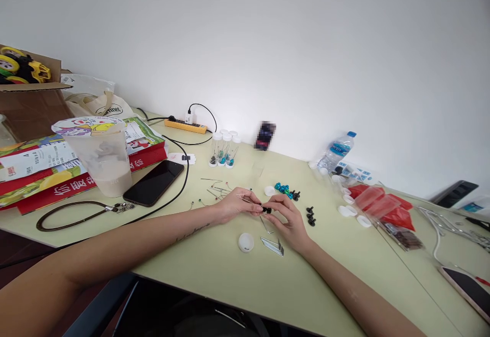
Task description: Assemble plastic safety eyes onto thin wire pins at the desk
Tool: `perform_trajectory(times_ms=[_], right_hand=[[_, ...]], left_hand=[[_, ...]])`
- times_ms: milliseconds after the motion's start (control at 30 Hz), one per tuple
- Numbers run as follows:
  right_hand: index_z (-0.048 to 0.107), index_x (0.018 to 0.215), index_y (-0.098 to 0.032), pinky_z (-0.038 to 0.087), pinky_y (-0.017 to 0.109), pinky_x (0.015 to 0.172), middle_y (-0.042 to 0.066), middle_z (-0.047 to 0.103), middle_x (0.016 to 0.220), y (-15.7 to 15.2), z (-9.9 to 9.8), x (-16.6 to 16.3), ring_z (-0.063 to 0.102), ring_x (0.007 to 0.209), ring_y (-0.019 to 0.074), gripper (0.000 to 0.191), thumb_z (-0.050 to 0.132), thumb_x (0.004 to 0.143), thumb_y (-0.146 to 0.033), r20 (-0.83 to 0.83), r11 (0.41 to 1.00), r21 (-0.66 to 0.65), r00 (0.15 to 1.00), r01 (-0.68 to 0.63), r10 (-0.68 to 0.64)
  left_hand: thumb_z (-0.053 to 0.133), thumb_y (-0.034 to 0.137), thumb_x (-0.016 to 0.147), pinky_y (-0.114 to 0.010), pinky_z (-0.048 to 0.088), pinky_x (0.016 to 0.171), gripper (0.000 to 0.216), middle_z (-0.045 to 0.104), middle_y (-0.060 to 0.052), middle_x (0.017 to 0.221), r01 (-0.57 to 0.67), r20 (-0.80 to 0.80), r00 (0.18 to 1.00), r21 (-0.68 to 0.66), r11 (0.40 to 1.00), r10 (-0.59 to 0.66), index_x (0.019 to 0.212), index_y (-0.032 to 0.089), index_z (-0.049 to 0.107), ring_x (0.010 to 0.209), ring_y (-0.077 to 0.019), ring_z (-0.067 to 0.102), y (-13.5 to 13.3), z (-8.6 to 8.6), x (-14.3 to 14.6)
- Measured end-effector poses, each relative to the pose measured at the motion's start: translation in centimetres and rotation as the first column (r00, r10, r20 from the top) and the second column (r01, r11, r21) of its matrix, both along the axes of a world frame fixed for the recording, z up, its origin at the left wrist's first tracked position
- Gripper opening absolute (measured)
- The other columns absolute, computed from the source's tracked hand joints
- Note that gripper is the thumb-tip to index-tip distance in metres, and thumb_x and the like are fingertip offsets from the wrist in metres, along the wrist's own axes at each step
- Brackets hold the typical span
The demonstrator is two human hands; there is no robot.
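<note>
My left hand (pixel 237 204) is closed in a pinch on a thin metal pin whose tip points right. My right hand (pixel 285 219) pinches a small black bead (pixel 267 210) at the pin's tip. Both hands rest on the pale green table (pixel 214 270). Loose pins (pixel 216 190) lie just behind my left hand. A bundle of pins (pixel 272 245) and a white cap (pixel 246 242) lie in front of my hands. Teal beads (pixel 282 188) and black beads (pixel 311 216) sit to the right.
Capped vials (pixel 224 149) stand at the back. A phone (pixel 154 183), a cable, a plastic cup (pixel 103 158) and printed boxes lie at the left. A water bottle (pixel 337 151), red bags (pixel 383 207) and white caps lie at the right; another phone (pixel 469 288) is at the far right.
</note>
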State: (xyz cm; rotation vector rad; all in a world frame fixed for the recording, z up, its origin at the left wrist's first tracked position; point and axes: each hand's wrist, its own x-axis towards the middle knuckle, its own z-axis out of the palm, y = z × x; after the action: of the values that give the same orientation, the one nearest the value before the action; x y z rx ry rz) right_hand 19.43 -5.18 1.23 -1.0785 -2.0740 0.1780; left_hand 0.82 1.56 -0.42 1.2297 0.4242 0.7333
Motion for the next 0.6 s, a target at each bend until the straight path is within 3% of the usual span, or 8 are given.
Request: perform_trajectory(times_ms=[200,600], right_hand=[[0.059,0.097,-0.025,0.046,0.034,0.072,0.006,0.052,0.090,-0.08,-0.50,-0.04,0.052,0.085,0.0190,0.017,0.056,0.082,-0.017,0.077,0.994,0.104,0.997,-0.030,0.022],[0.056,0.085,-0.023,0.045,0.032,0.069,0.005,0.054,0.085,-0.15,-0.45,-0.40,0.052,0.080,0.0179,0.006,0.056,0.083,-0.018,0.054,0.999,0.050,0.998,-0.014,0.012]], left_hand=[[0.077,0.027,0.058,-0.032,0.047,0.073,0.029,0.065,-0.005,0.070,0.082,-0.033,0.996,0.045,0.996,-0.080,0.078,0.010,0.065,0.064,-0.0132,0.060,0.01,-0.08,0.13],[0.075,0.025,0.060,-0.030,0.047,0.072,0.027,0.064,-0.005,0.070,0.088,-0.026,0.996,0.069,0.994,-0.087,0.079,0.010,0.065,0.064,-0.0135,0.060,-0.05,-0.26,0.16]])
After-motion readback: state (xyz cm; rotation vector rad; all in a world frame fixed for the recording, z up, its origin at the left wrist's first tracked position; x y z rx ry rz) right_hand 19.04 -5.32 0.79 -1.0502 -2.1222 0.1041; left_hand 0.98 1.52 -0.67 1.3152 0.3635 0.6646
